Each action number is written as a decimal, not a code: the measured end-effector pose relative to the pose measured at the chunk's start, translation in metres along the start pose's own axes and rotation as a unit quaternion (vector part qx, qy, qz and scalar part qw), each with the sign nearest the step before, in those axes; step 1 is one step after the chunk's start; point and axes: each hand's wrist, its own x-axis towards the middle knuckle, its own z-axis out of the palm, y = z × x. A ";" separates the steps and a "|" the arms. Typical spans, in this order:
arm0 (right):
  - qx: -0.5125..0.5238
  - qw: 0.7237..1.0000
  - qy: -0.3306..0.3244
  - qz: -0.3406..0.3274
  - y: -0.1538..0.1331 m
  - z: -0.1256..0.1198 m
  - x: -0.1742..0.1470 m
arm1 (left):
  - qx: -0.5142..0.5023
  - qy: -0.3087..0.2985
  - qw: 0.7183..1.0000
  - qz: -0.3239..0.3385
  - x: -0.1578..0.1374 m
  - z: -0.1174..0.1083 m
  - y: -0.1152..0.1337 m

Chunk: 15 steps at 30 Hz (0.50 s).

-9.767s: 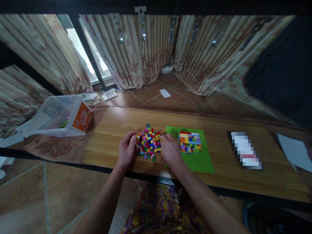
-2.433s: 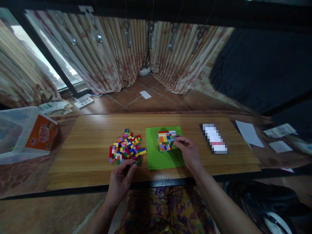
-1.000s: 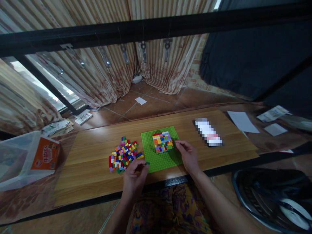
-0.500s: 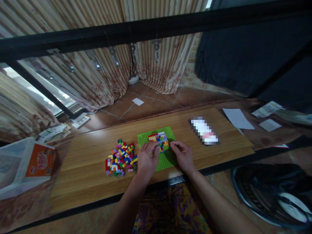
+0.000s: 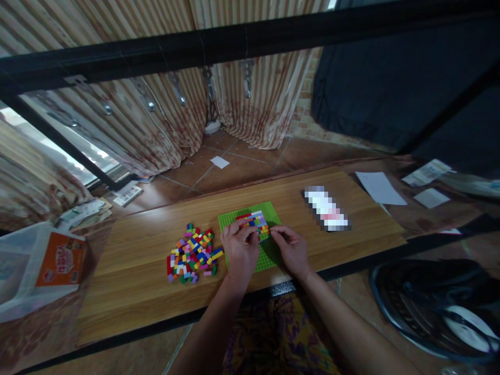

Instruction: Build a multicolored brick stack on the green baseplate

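A green studded baseplate (image 5: 269,258) lies on the wooden table, bearing a block of colourful toy bricks (image 5: 258,219). My left hand (image 5: 239,247) covers the left part of these bricks, its thumb and fingertips bent together over them. Whatever its fingertips grip is too small to make out. At the right edge of the brick block, my right hand (image 5: 291,247) has thumb and forefinger pinched together; what lies between them is hidden. To the left of the baseplate is a pile of loose bricks (image 5: 195,252) in many colours.
A phone with a blurred screen (image 5: 326,208) lies at the right on the wooden table (image 5: 133,260). A clear plastic bin with an orange label (image 5: 23,265) stands at the left. White paper (image 5: 380,187) lies by the right end. A dark metal bar (image 5: 156,52) crosses above.
My left hand has shifted slightly right, further over the bricks, with its fingers drawn closer together. My right hand stays at the block's right edge. The view has shifted slightly.
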 end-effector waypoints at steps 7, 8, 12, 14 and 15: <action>-0.012 1.000 0.003 -0.007 0.003 -0.001 0.000 | 0.005 0.001 1.000 -0.027 0.005 0.002 0.003; -0.011 1.000 0.002 -0.007 0.003 -0.001 0.000 | 0.006 0.001 1.000 -0.021 0.005 0.002 0.002; 0.002 1.000 0.011 0.007 0.002 0.001 -0.001 | 0.039 0.000 0.999 0.023 0.000 0.001 0.002; 0.004 1.000 0.014 0.016 0.002 0.002 -0.001 | 0.078 -0.009 0.996 0.052 -0.004 -0.001 0.002; -0.001 1.000 0.013 0.015 0.001 0.002 -0.002 | 0.098 -0.016 0.993 0.067 -0.006 -0.003 0.003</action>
